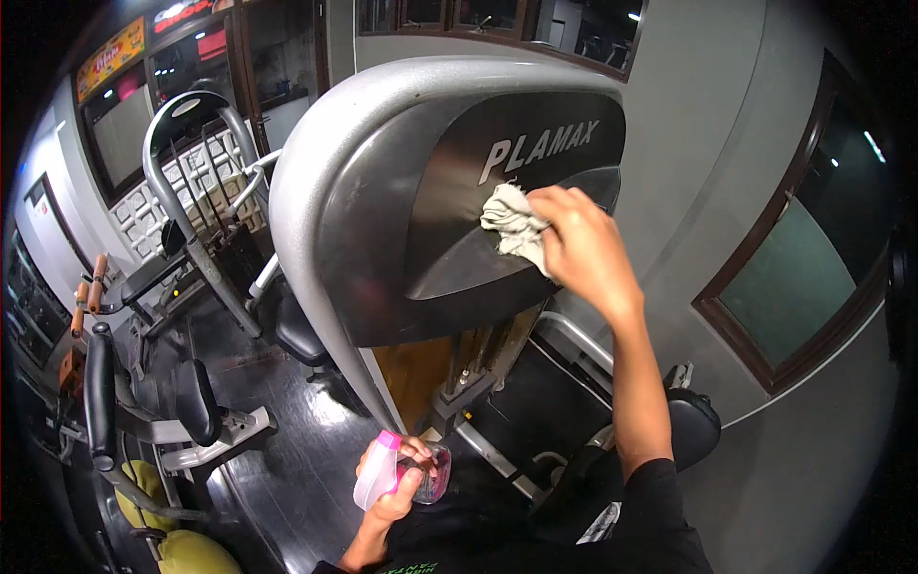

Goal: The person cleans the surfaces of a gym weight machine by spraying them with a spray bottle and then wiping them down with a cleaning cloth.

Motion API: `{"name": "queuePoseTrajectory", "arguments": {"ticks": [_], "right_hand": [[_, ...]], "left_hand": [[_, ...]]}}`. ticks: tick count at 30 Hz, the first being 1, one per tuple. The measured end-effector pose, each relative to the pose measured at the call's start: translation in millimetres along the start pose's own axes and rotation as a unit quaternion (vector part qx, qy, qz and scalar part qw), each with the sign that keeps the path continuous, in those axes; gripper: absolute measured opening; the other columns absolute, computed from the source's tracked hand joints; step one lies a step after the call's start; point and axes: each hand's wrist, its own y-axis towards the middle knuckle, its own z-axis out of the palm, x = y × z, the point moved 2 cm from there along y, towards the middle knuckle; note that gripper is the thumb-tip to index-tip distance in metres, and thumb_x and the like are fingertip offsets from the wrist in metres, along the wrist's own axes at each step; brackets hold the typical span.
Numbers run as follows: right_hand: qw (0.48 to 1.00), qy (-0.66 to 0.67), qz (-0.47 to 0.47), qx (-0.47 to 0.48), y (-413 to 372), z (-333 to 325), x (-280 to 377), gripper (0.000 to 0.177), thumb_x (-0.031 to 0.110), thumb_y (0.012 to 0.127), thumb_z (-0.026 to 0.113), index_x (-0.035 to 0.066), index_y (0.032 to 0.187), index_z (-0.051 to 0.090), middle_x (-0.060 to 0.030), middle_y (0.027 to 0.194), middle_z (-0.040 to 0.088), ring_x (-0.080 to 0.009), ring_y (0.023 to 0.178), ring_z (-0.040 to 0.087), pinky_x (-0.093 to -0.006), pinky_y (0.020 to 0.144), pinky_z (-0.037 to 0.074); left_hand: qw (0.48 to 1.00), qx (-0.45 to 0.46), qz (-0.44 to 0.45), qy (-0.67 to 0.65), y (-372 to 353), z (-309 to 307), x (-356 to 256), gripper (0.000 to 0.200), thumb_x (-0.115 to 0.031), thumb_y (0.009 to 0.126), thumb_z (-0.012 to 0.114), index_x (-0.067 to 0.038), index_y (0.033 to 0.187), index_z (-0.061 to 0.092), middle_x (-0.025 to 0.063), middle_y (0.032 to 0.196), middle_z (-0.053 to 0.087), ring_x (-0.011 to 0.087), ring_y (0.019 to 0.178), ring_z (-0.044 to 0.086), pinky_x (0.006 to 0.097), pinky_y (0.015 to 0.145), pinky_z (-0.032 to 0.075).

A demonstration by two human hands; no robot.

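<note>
My right hand (581,239) is closed on a crumpled whitish cloth (516,226), which lies against the dark front panel (382,230) of a gym machine, just below the "PLAMAX" lettering (538,150). Low in the view, my left hand (397,483) grips a spray bottle (435,475) with a pink and white head. Its fingers wrap round the neck, and the bottle is held apart from the machine. A silver-grey frame (306,182) curves round the panel.
Another weight machine (196,182) stands at the left, near a black padded seat (196,402) and olive-green pads (191,550). A grey wall with a brown-framed window (803,258) is at the right. Behind the machine's lower part are metal bars and a round black pad (693,421).
</note>
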Motion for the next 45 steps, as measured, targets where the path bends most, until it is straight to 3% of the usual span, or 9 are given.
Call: {"name": "queuePoseTrajectory", "arguments": {"ticks": [4,5,8,10,13,21,23,30,45], "right_hand": [[0.986,0.099,-0.13,-0.01,-3.1,-9.8,41.0,0.029,-0.003,0.068,0.054,0.004,0.093,0.066,-0.0064,0.099,0.063,-0.0253,0.091,0.057,-0.0374,0.081,0.049],[0.977,0.173,-0.124,0.015,-3.4,-7.7,43.7,0.027,0.0,0.068,0.055,0.004,0.092,0.066,-0.0066,0.1,0.063,-0.025,0.09,0.057,-0.0373,0.079,0.049],[0.974,0.198,-0.106,0.024,-2.9,-4.1,33.4,0.026,0.003,0.069,0.056,0.004,0.093,0.067,-0.0067,0.102,0.063,-0.0248,0.091,0.057,-0.037,0.078,0.049],[0.987,0.139,-0.08,0.017,-2.1,3.6,23.6,0.025,0.008,0.071,0.056,0.002,0.093,0.066,-0.0088,0.099,0.063,-0.0269,0.089,0.058,-0.0371,0.077,0.049],[0.977,0.21,0.019,-0.038,-4.8,21.0,6.8,0.026,0.014,0.074,0.058,-0.001,0.094,0.065,-0.0136,0.09,0.064,-0.0314,0.083,0.061,-0.0379,0.075,0.048],[0.971,0.223,0.076,-0.04,-4.5,20.4,10.4,0.027,0.014,0.076,0.058,-0.002,0.096,0.063,-0.0192,0.088,0.063,-0.0367,0.079,0.062,-0.0409,0.073,0.048],[0.964,0.196,0.17,-0.064,-5.0,14.2,17.2,0.025,0.012,0.078,0.056,-0.005,0.097,0.06,-0.0223,0.087,0.062,-0.0381,0.079,0.062,-0.0416,0.072,0.048],[0.95,0.206,0.152,-0.179,-2.3,21.1,10.8,0.021,0.005,0.08,0.053,-0.003,0.099,0.057,-0.0228,0.087,0.062,-0.0387,0.081,0.062,-0.0416,0.072,0.048],[0.951,0.2,0.179,-0.155,-2.7,29.4,11.0,0.022,0.012,0.077,0.056,0.004,0.097,0.058,-0.0177,0.088,0.064,-0.0381,0.078,0.062,-0.0421,0.067,0.049]], "left_hand": [[1.0,-0.003,-0.018,-0.024,-4.1,-0.3,-1.5,0.025,-0.011,0.082,0.064,0.002,0.096,0.05,0.0168,0.089,0.059,0.0206,0.068,0.061,0.0314,0.062,0.052],[1.0,-0.003,-0.018,-0.023,-4.4,-2.0,-2.3,0.025,-0.011,0.082,0.064,0.002,0.096,0.05,0.0168,0.089,0.059,0.0206,0.068,0.061,0.0314,0.062,0.052],[0.997,0.06,-0.034,0.03,-5.6,-4.0,-2.3,0.028,-0.018,0.088,0.058,-0.005,0.105,0.04,0.014,0.095,0.051,0.0232,0.072,0.058,0.0399,0.072,0.05],[0.997,0.065,-0.023,0.028,-6.1,-4.8,-0.8,0.027,-0.017,0.087,0.057,-0.004,0.105,0.04,0.0139,0.094,0.05,0.0229,0.071,0.058,0.0407,0.073,0.049],[1.0,0.01,0.004,-0.015,-6.1,-0.8,1.2,0.027,-0.011,0.083,0.063,0.002,0.101,0.047,0.0175,0.088,0.057,0.0219,0.068,0.061,0.0324,0.062,0.052],[0.999,0.013,-0.002,-0.037,-8.0,6.4,-2.1,0.027,-0.01,0.083,0.062,0.002,0.102,0.047,0.0172,0.091,0.057,0.0216,0.068,0.061,0.0336,0.064,0.052],[0.999,0.018,-0.002,-0.049,-5.7,7.8,-0.6,0.026,-0.009,0.084,0.062,0.002,0.102,0.047,0.0169,0.091,0.057,0.0214,0.068,0.061,0.0336,0.065,0.051],[0.999,0.027,0.005,-0.023,-6.7,7.8,3.7,0.025,-0.01,0.085,0.06,0.002,0.104,0.047,0.0165,0.092,0.057,0.0216,0.068,0.06,0.0352,0.066,0.051],[1.0,-0.005,-0.016,0.006,13.3,28.4,2.2,0.025,-0.008,0.083,0.061,0.003,0.102,0.048,0.0163,0.082,0.059,0.0215,0.069,0.06,0.0345,0.064,0.051]]}}
